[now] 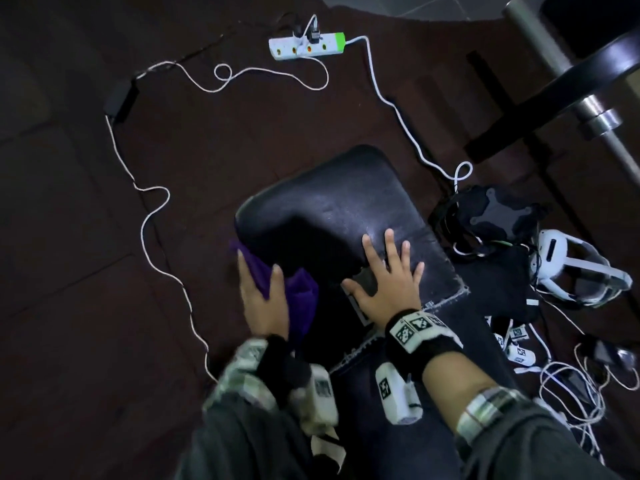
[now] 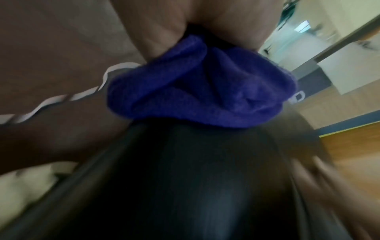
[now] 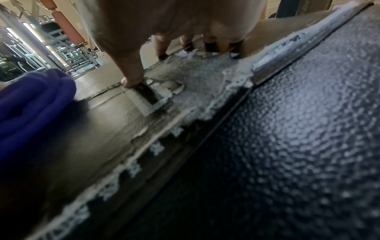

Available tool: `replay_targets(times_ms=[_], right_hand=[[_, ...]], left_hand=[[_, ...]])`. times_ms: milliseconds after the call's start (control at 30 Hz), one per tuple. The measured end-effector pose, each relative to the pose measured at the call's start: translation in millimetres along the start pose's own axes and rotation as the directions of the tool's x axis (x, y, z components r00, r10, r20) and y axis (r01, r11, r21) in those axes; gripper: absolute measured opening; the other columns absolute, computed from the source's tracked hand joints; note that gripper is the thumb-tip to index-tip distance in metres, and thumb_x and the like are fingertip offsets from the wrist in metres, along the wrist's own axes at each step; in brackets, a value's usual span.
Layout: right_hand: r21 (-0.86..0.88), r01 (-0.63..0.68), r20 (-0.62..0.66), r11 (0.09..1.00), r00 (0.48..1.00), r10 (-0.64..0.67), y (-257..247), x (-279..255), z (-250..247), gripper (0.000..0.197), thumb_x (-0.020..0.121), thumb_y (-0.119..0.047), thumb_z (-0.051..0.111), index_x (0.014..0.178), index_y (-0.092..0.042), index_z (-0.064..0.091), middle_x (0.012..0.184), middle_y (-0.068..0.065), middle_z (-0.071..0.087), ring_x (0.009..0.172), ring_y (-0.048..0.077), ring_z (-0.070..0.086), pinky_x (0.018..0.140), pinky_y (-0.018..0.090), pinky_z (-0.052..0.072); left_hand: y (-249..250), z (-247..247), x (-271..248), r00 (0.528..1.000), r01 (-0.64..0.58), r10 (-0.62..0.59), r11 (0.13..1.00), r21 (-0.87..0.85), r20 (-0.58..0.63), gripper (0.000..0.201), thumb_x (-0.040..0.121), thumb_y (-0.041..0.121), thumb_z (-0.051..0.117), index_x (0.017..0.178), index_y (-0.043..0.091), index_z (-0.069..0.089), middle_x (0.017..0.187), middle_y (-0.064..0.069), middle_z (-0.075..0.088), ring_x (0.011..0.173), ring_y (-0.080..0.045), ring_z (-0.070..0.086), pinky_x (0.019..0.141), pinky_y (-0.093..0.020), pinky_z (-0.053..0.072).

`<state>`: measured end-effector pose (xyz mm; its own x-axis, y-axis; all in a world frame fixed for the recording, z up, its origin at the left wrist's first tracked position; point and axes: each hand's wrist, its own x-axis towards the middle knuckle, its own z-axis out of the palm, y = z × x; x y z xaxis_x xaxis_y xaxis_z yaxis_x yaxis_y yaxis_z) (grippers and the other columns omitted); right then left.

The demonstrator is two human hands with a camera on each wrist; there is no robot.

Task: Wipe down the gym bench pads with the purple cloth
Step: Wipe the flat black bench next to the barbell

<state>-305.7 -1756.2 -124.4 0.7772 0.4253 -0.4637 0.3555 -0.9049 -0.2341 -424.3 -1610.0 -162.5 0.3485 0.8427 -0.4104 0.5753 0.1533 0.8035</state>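
You're clamping left hand (image 1: 263,299) grip on bunched purple cloth (image 1: 301,299), wiping black textured vinyl pad (image 1: 332,209) at left edge; right hand (image 1: 384,282), fingers apart, flat, is bracing pad top.

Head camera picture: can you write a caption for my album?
Left hand holds a purple cloth against the bench pad while the right hand rests flat on top.

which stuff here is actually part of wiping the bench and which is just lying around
Job:
- purple cloth, gripped by left hand
- bench pad
- right hand, flat on the pad

Lying about:
- power strip
- charger brick
- white headset
- barbell
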Motion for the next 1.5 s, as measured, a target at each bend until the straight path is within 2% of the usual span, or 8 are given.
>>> replay_targets(times_ms=[133, 267, 500, 700, 967, 1133, 1333, 1500], right_hand=[[-0.029, 0.0, -0.019, 1.0, 1.0, -0.001, 0, 2, 0, 0.083, 0.082, -0.066, 0.046, 0.146, -0.043, -0.001, 0.155, -0.006, -0.019, 0.143, 0.028, -0.014, 0.111, 0.057, -0.006], [-0.038, -0.007, -0.037, 0.999, 0.999, 0.006, -4, -1, 4, 0.082, 0.081, -0.068, 0.045, 0.146, -0.044, -0.001, 0.155, -0.006, -0.018, 0.143, 0.027, -0.013, 0.111, 0.056, -0.005], [-0.023, 0.006, -0.041, 1.0, 0.999, -0.007, 0, -1, 2, 0.082, 0.081, -0.068, 0.044, 0.146, -0.044, 0.0, 0.155, -0.007, -0.017, 0.143, 0.025, -0.014, 0.112, 0.054, -0.006], [-0.011, 0.003, -0.054, 1.0, 0.999, -0.004, 1, 0, 1, 0.083, 0.08, -0.068, 0.046, 0.146, -0.045, 0.001, 0.155, -0.008, -0.016, 0.143, 0.023, -0.013, 0.113, 0.053, -0.006], [-0.02, 0.005, -0.058, 1.0, 0.998, -0.006, -2, -3, 3, 0.083, 0.08, -0.068, 0.047, 0.146, -0.045, 0.002, 0.156, -0.008, -0.015, 0.143, 0.023, -0.013, 0.113, 0.053, -0.004], [-0.032, -0.006, -0.027, 0.999, 1.0, 0.005, 2, -1, -2, 0.084, 0.08, -0.069, 0.046, 0.146, -0.045, 0.001, 0.156, -0.008, -0.016, 0.143, 0.022, -0.014, 0.114, 0.053, -0.004], [-0.022, 0.013, 0.057, 1.0, 0.998, -0.011, 4, -4, -10, 0.08, 0.084, -0.065, 0.045, 0.146, -0.042, 0.0, 0.155, -0.007, -0.019, 0.143, 0.021, -0.015, 0.114, 0.052, -0.005], [-0.007, 0.043, 0.116, 0.999, 0.992, -0.041, 7, -41, -11, 0.076, 0.089, -0.054, 0.047, 0.148, -0.038, 0.002, 0.155, -0.006, -0.019, 0.144, 0.02, -0.011, 0.114, 0.052, 0.0]], left_hand=[[-22, 4, -82, 0.997, 0.053, -0.048, 0.994, -0.093, 0.058, 0.071, 0.094, 0.018, 0.059, 0.15, 0.027, 0.017, 0.155, -0.007, 0.027, 0.14, -0.015, 0.03, 0.105, -0.006, 0.016], [-30, -3, -58, 0.995, 0.04, -0.034, 0.997, -0.066, 0.089, 0.069, 0.095, 0.024, 0.056, 0.152, 0.027, 0.016, 0.155, -0.006, 0.029, 0.14, -0.02, 0.033, 0.101, -0.003, 0.018], [-24, 3, -34, 0.997, 0.075, -0.073, 0.992, -0.104, 0.031, 0.066, 0.095, 0.037, 0.055, 0.151, 0.032, 0.021, 0.151, -0.003, 0.039, 0.135, -0.024, 0.041, 0.11, -0.028, 0.029], [-68, 10, -145, 0.991, 0.123, -0.108, 0.972, -0.2, 0.085, 0.072, 0.083, 0.058, 0.05, 0.145, 0.035, 0.023, 0.154, -0.002, 0.033, 0.141, -0.013, 0.03, 0.117, -0.033, 0.023], [-52, 2, -81, 0.989, 0.129, -0.118, 0.983, -0.127, 0.091, 0.062, 0.095, 0.036, 0.054, 0.15, 0.031, 0.024, 0.15, -0.002, 0.04, 0.134, -0.02, 0.042, 0.112, -0.031, 0.03], [-69, 7, -131, 0.985, 0.142, -0.128, 0.983, -0.116, 0.116, 0.072, 0.086, 0.055, 0.056, 0.148, 0.034, 0.026, 0.151, -0.001, 0.039, 0.138, -0.016, 0.037, 0.114, -0.033, 0.029], [-91, -13, -183, 0.879, 0.351, -0.352, 0.934, 0.065, 0.321, 0.071, 0.088, 0.051, 0.059, 0.149, 0.038, 0.025, 0.141, 0.009, 0.048, 0.133, -0.017, 0.044, 0.105, -0.022, 0.03], [-89, -55, -162, 0.716, 0.371, -0.457, 0.89, 0.266, 0.528, 0.084, 0.053, 0.057, 0.061, 0.133, 0.04, 0.042, 0.135, 0.003, 0.055, 0.124, -0.018, 0.051, 0.108, -0.025, 0.034]])
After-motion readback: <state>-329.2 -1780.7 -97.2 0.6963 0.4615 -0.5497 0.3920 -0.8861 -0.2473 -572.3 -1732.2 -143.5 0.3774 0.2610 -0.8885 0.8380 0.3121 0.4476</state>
